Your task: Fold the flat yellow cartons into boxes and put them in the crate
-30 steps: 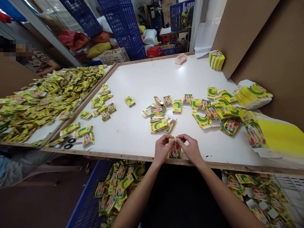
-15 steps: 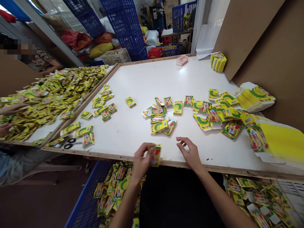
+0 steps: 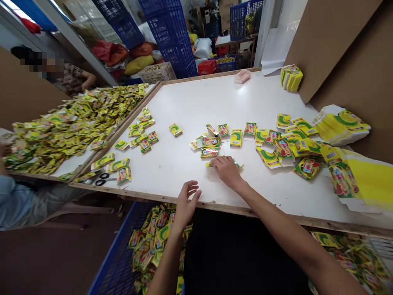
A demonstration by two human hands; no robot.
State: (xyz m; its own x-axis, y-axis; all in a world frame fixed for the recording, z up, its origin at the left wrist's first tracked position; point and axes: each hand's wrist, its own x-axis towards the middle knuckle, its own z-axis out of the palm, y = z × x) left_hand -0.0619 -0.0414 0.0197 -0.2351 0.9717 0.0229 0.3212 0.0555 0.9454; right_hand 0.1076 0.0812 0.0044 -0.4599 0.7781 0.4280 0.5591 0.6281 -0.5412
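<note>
Right hand (image 3: 227, 171): palm down, fingers bent over a small yellow box (image 3: 210, 164) on the table; the hand hides most of it, so whether the fingers grip it or only touch it cannot be told. A printed edge, of this or another box, shows at the other side of the hand. Left hand (image 3: 186, 201): fingers loosely curled, thumb apart, nothing visible in its grasp; it is poised near the wooden edging (image 3: 227, 207) of the white table (image 3: 166, 176).

Just beyond the right fingers lies a box with a red-and-green front (image 3: 210, 153), with several others close behind it. To the right, a loose heap of boxes (image 3: 284, 148), some with open flaps, reaches towards a fanned stack of flat cartons (image 3: 344, 126). To the left, scissors with black handles (image 3: 102, 178) lie beside a few boxes near the table's corner.

Below the edging, a blue basket (image 3: 112, 250) holds many packets (image 3: 153, 241). At the far side of the table rests a pink block (image 3: 242, 76). On the adjoining table, a broad pile of yellow packets (image 3: 73, 127) lies before a seated co-worker (image 3: 72, 78); blue crates (image 3: 172, 39) are stacked behind.
</note>
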